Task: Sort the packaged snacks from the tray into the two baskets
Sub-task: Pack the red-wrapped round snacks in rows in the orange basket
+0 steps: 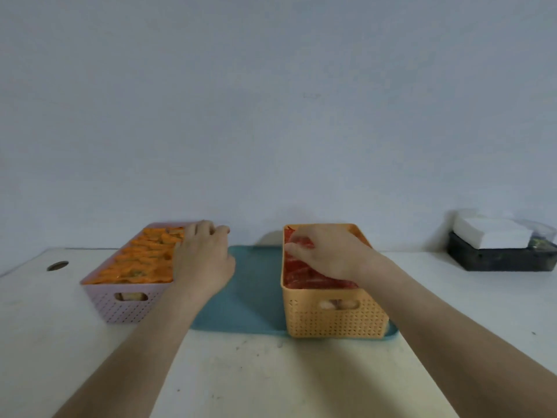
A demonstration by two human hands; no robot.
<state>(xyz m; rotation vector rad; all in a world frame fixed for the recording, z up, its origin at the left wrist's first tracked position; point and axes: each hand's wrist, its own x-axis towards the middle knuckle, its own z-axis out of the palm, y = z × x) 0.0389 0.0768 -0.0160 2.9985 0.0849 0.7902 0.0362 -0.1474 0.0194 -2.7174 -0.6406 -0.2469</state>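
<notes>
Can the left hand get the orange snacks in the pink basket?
Probably yes. The left hand is at the right rim of the pink basket, and the orange snack packs lie uncovered right beside its fingers, with nothing in between.

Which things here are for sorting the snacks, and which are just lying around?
For the job: pink basket of orange packets, orange basket of red packets, teal tray.
Just lying about: black box with white paper stack, round table hole.
</notes>
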